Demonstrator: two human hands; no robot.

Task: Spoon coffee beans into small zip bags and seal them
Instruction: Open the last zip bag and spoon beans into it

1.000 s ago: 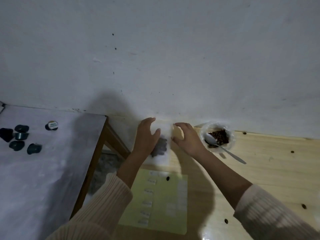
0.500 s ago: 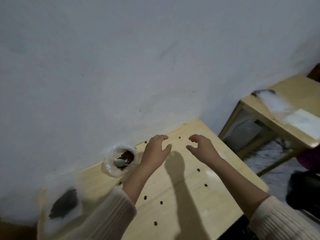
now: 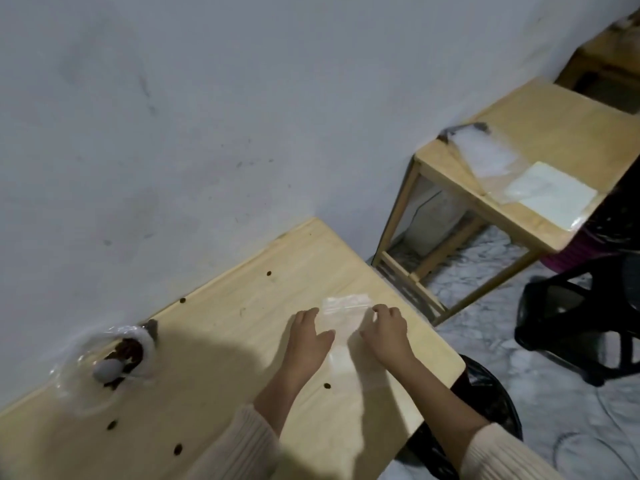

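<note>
On the tabletop (image 3: 225,306) lies a zip bag (image 3: 343,315), likely flimsy and slippery. The left hand (image 3: 307,336) rests flat at its edge; I cannot tell whether the right hand (image 3: 389,329) grips. The stiffer zip edge looks best to pinch.
</note>
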